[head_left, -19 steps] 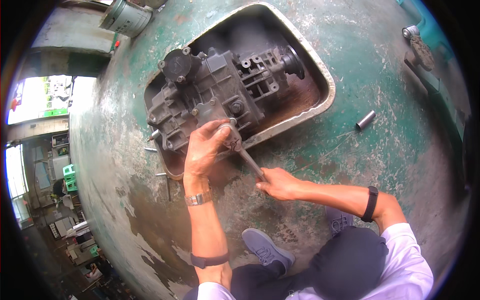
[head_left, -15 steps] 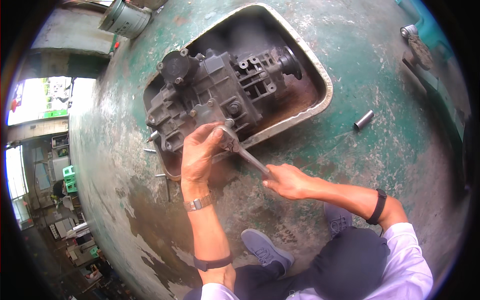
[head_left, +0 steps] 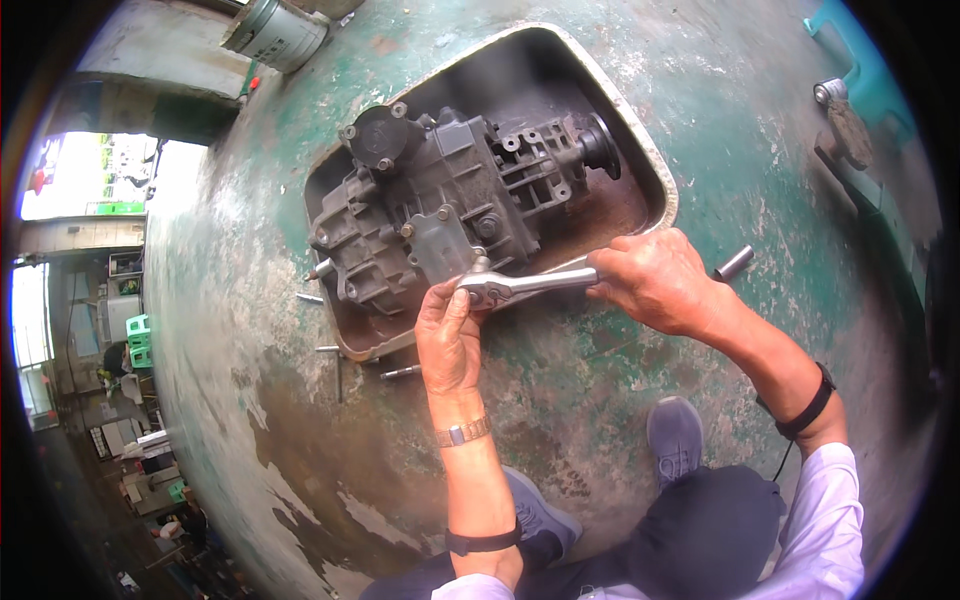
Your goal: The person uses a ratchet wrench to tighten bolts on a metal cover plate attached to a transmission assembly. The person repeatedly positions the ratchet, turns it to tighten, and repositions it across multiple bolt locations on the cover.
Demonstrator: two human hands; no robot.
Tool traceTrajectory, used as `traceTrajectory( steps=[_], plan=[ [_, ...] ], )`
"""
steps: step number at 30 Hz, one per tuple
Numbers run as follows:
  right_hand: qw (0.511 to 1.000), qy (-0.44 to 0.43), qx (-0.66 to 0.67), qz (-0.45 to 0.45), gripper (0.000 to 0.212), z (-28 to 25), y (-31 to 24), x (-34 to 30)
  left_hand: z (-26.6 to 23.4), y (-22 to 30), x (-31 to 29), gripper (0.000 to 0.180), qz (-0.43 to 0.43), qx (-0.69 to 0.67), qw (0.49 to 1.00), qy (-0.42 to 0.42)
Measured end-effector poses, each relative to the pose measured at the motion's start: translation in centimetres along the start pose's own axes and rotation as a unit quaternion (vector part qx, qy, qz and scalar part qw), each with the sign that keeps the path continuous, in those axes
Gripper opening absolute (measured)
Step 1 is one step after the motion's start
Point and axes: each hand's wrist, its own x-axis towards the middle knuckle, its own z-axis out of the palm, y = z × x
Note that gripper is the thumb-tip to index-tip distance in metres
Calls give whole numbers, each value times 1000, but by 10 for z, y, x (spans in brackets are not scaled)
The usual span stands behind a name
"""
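A ratchet wrench (head_left: 545,281) lies between my two hands, its head over the near side of a grey metal gearbox (head_left: 430,180). The fingers and thumb of my left hand (head_left: 450,335) close round the ratchet head, next to a bolt on the casing. My right hand (head_left: 655,283) is wrapped round the end of the handle, which points right and slightly up. Whether the ratchet is seated on a bolt, I cannot tell, because my left fingers cover its underside. The gearbox sits in a shallow metal tray (head_left: 655,190).
Right of the tray lies a metal tube (head_left: 735,263). A T-shaped rod (head_left: 338,372) and a short metal piece (head_left: 402,371) lie near the tray's lower left corner. A bucket (head_left: 275,38) stands far left, and a teal plastic object (head_left: 860,60) at the far right.
The ratchet handle has swung up from pointing down and right to nearly level. My right hand has moved up and right with it, while my left hand stays at the ratchet head.
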Motion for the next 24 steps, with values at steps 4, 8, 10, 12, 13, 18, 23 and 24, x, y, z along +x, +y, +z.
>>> traceTrajectory(
  steps=[4,8,10,12,13,18,23,24],
  plan=[
    [999,-13,-42,-14,21,-12,2,24,0,0,1,13,11,-9,1000,9],
    [998,-12,-57,-29,21,-21,8,38,0,-1,2,13,9,-28,1000,-3],
    [996,3,-72,-49,21,-25,10,44,-1,0,3,13,-3,-26,999,-18],
    [995,8,-79,-56,21,-30,13,52,0,-1,5,12,5,-14,1000,-4],
    [994,6,-84,-66,13,-33,15,60,1,-2,5,12,11,-12,1000,6],
    [991,-28,-107,-75,27,-53,21,97,10,-5,5,19,21,0,999,39],
    [989,-58,-103,-90,20,-60,12,126,11,-9,4,24,9,-26,999,32],
    [987,-51,-112,-106,18,-61,11,131,10,-10,6,24,6,-17,999,42]
  ],
)
